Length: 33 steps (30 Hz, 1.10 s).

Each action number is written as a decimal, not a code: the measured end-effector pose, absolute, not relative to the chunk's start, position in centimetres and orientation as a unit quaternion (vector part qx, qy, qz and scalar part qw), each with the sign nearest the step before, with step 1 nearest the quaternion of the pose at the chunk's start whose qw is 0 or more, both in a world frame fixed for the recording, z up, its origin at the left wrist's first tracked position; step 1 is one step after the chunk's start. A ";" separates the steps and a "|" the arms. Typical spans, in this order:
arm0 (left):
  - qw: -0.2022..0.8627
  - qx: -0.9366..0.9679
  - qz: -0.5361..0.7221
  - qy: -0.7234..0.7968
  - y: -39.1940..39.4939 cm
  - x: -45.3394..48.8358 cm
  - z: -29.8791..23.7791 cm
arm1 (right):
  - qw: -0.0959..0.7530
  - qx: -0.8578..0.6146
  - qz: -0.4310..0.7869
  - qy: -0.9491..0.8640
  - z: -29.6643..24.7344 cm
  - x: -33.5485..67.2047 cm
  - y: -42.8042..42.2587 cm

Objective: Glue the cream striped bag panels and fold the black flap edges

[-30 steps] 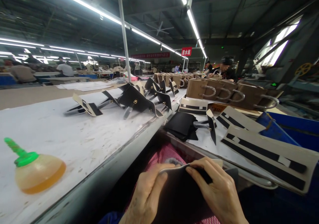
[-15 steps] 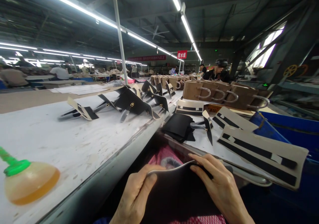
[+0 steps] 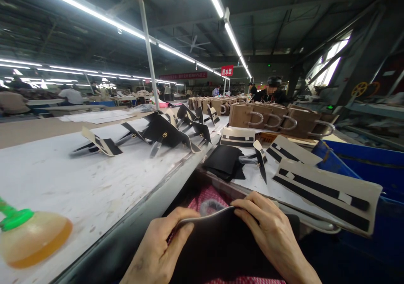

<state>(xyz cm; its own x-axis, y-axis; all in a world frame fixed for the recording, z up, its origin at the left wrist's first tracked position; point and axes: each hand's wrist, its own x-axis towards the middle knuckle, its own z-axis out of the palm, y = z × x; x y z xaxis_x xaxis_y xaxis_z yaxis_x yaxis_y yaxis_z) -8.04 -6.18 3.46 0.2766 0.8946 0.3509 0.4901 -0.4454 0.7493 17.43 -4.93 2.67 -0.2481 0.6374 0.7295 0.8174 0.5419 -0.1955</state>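
Between my two hands is a black bag panel point(image 3: 217, 246) with a pale top edge, bowed slightly along that edge. My left hand point(image 3: 164, 237) pinches its left part, thumb on the near face. At the right end of the edge, my right hand point(image 3: 263, 223) grips with the fingers over the top. Behind the panel shows a grey, plastic-wrapped loop point(image 3: 211, 207), partly hidden. Red checked cloth point(image 3: 212, 192) lies beyond it, over my lap. The panel's lower part is dark and hard to make out.
On the white table point(image 3: 63, 179) stand several black panels point(image 3: 164, 132) with clasps and a bottle of amber liquid point(image 3: 39, 237). To the right are stacked black sheets point(image 3: 223, 161), beige panels with black strips point(image 3: 328, 195), a blue bin point(image 3: 362, 157) and brown bags point(image 3: 274, 118).
Both hands and the black panel have shifted slightly left in view. The surroundings have also slid left a little as the camera turned. The grip on the panel looks the same.
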 end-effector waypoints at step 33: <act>0.114 0.815 0.430 0.371 -3.9 -6.3 4.4 | 0.624 -0.492 0.127 -0.594 -0.8 22.2 -5.0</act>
